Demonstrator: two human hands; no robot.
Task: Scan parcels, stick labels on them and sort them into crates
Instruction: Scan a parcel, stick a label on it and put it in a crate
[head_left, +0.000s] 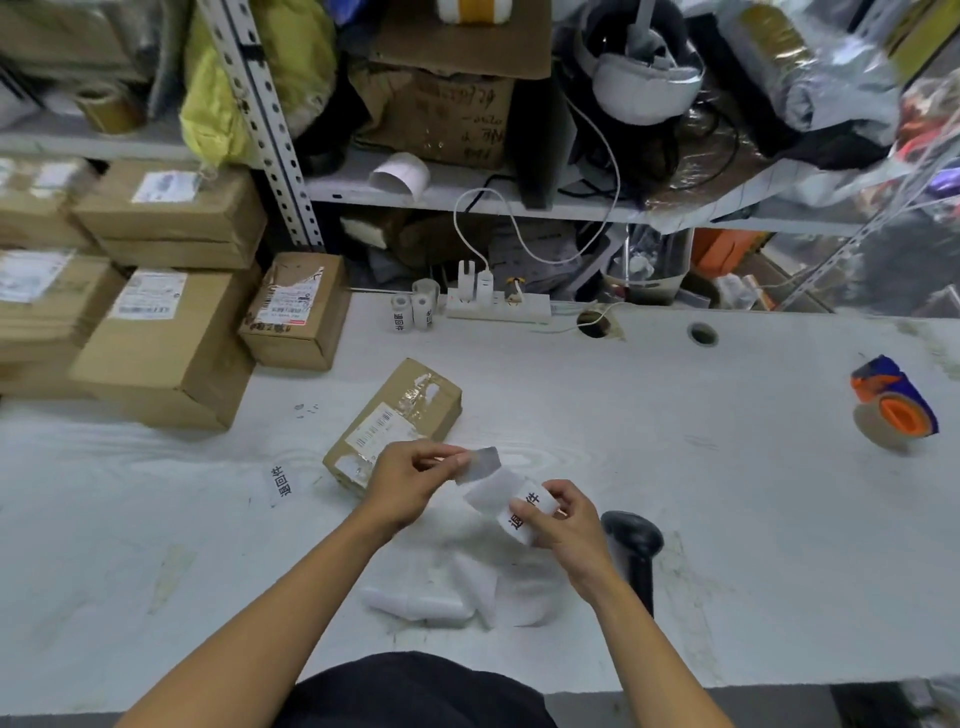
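Pinching a strip of white label paper between both hands, I hold it just above the pale grey work surface (675, 467). My left hand (410, 480) has thumb and fingers closed on a small blurred grey-white piece (480, 464) at the strip's upper end; my right hand (563, 519) grips the lower end, a white label printed in black Chinese characters (525, 512) — they read 退回件, partly covered by my fingers.

Just beyond my left hand lies the small brown cardboard parcel (400, 415), flat on the surface, with a white barcode label and clear tape on its top face. A loose white sticker printed 退回件 (283, 483) lies on the surface to its left. Larger brown cardboard boxes with white shipping labels (161, 343) are stacked at the far left; their print is too small to read.

A black handheld barcode scanner (635, 545) lies just right of my right wrist. Curled white backing paper scraps (457, 597) sit near me, between my forearms. Small white label rolls (413, 310) stand by a white power strip (498, 306) — an orange-and-blue tape dispenser (893, 405) sits far right.
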